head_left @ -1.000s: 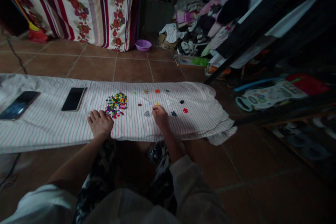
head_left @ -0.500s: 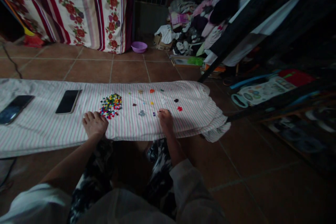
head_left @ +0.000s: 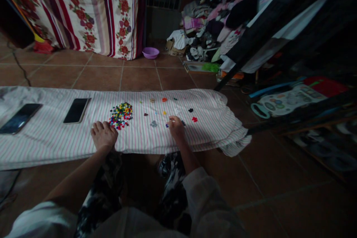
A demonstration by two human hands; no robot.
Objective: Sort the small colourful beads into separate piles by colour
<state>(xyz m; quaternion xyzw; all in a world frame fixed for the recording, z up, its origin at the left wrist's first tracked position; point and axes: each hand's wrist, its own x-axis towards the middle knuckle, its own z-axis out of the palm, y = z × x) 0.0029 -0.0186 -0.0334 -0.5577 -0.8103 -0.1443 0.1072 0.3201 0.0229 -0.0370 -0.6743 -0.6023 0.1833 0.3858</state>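
My left hand (head_left: 104, 135) lies flat on the striped cloth (head_left: 134, 139), its fingers stretched out beside a heap of small multicoloured pieces (head_left: 122, 114). My right hand (head_left: 176, 127) is closed in a pinch above the cloth; whatever is between its fingertips is too small to make out. Close to those fingertips are a few purple pieces (head_left: 167, 125), and dark blue pieces (head_left: 183, 123) show at the hand's right side. Small single-colour groups lie around it: grey (head_left: 153, 123), yellow (head_left: 164, 113), white (head_left: 177, 111), orange (head_left: 164, 99), black (head_left: 190, 110) and red (head_left: 194, 119).
Two phones, one dark (head_left: 21, 118) and one with a light edge (head_left: 76, 111), lie on the cloth to the left. Beyond it, a purple basin (head_left: 151, 52) stands on the tiled floor near a floral curtain (head_left: 95, 15). Clothes (head_left: 214, 26) are piled behind.
The view has shifted slightly. My right hand has moved a little left toward the purple pieces, and dark blue pieces now show beside it. My left hand stays by the heap.
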